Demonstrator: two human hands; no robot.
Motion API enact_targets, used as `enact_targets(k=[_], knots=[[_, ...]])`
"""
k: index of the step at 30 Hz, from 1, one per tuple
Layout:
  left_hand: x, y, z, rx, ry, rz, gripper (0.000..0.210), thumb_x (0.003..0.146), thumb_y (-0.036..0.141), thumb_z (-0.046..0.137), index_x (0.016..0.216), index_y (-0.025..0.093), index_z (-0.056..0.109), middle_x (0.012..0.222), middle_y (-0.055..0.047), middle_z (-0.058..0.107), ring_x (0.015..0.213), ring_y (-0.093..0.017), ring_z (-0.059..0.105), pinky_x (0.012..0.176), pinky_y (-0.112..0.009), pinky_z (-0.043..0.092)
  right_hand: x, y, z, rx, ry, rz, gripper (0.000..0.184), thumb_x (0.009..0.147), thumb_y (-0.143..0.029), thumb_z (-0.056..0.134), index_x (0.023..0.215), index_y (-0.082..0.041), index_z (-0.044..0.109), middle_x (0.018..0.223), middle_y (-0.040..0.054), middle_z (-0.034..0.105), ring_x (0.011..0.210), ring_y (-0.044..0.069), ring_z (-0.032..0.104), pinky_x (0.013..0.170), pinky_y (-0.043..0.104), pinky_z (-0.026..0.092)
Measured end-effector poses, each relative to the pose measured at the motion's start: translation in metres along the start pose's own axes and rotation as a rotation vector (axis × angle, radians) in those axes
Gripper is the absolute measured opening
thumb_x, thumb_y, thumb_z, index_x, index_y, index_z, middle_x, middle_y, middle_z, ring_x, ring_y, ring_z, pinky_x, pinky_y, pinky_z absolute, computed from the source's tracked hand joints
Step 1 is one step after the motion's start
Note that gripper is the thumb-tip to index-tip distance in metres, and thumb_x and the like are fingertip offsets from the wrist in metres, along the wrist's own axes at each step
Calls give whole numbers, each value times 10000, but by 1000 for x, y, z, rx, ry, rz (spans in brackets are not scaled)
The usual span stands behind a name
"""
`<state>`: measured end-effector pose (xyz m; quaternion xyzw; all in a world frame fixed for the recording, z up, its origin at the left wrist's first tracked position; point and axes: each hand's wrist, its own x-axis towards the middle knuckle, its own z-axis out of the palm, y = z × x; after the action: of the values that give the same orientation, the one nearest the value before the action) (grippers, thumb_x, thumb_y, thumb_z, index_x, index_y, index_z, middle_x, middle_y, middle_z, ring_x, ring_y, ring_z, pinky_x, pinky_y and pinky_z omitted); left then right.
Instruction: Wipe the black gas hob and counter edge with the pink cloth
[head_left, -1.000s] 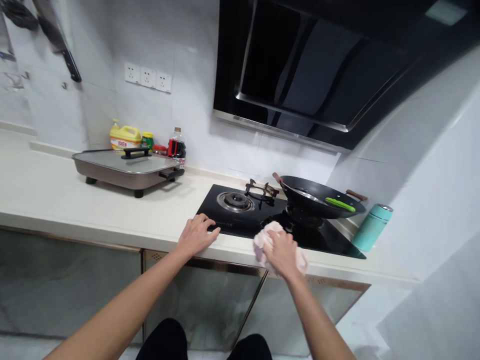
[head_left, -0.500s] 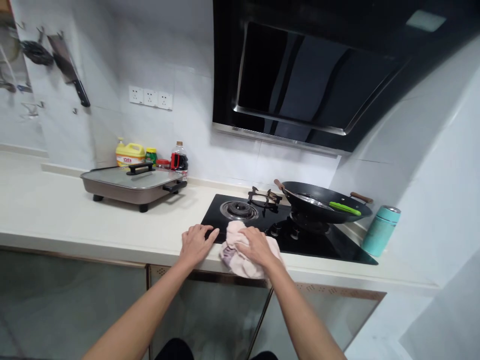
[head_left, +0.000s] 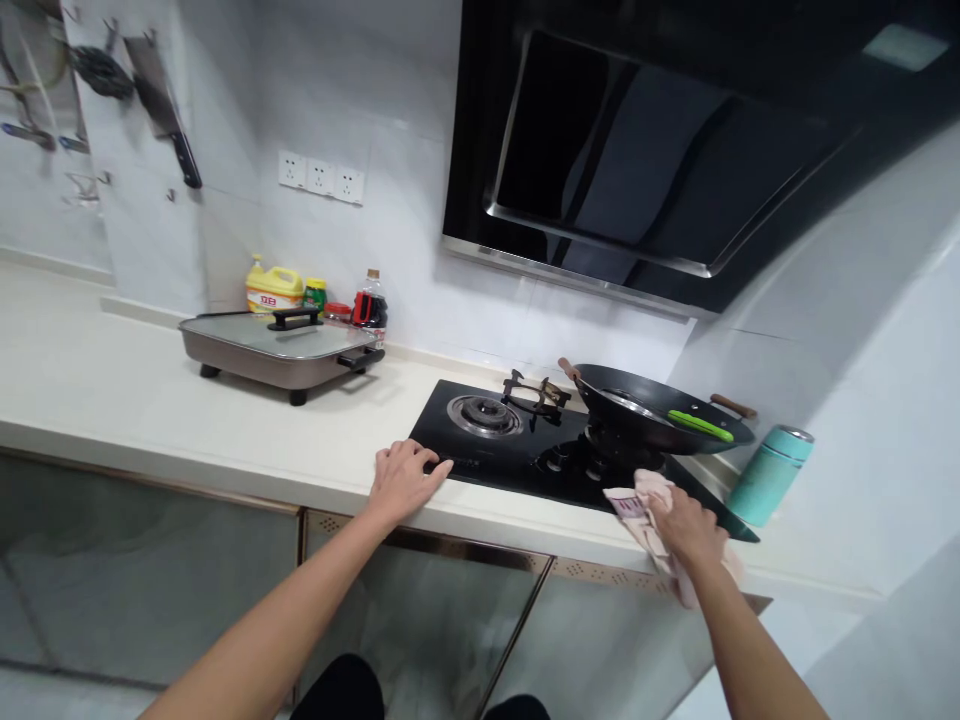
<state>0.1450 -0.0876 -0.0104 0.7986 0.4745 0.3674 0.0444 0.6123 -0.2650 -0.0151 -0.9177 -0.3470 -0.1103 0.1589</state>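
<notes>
A pale pink cloth (head_left: 646, 515) lies bunched over the front right part of the black glass gas stove (head_left: 506, 468), its lower end hanging past the counter edge. My right hand (head_left: 690, 528) presses down on it with fingers curled into the fabric. At the stove's front left corner, my left hand (head_left: 405, 482) rests with fingers laid out and thumb apart, holding nothing. Between the hands, the glass front strip is in plain sight. The left burner (head_left: 485, 415) has no grate over it; a loose pot stand (head_left: 537, 394) sits just behind.
A black wok (head_left: 637, 410) with a green-handled utensil (head_left: 700, 426) sits on the right burner. Beside it stands a turquoise flask (head_left: 772, 477). An electric pan with a glass lid (head_left: 281, 365) occupies the left counter, bottles behind it. A range hood (head_left: 600, 160) overhangs the stove.
My right hand has slid the cloth rightward along the stove's front edge, from near my left hand to the right end. My left hand stays at the left corner. The view has shifted slightly.
</notes>
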Motion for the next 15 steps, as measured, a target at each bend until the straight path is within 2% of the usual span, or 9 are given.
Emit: enact_targets(k=[3,8,11,15], knots=[[-2,-1,0,10,2,26,367,966,535,573,990,250,803,1110,-94,717,1161,-292,591,1060,-508,369,13,12,2,-51,-17,47,676,979,-591,335,1475,-172,524,1429,233,579,1314,469,519,1058,654,368],[-2,1,0,32,3,49,363,958,550,583,976,258,798,1102,-92,715,1133,-303,590,1026,-505,398,21,13,6,-95,-32,-42,615,1002,-533,328,1461,-171,522,1420,213,584,1275,435,537,1028,596,415],[-1,1,0,52,2,62,364,948,548,585,985,252,794,1089,-95,707,1103,-310,585,994,-507,415,28,0,9,-97,-43,-131,538,1009,-505,354,1402,-209,571,1369,187,614,1240,408,553,1014,583,423],[-2,-1,1,66,30,108,348,942,544,590,1005,258,778,1081,-88,704,1069,-298,590,970,-494,429,44,-32,17,-27,-69,-249,445,1005,-441,410,1358,-266,617,1336,140,642,1241,351,566,1028,527,426]])
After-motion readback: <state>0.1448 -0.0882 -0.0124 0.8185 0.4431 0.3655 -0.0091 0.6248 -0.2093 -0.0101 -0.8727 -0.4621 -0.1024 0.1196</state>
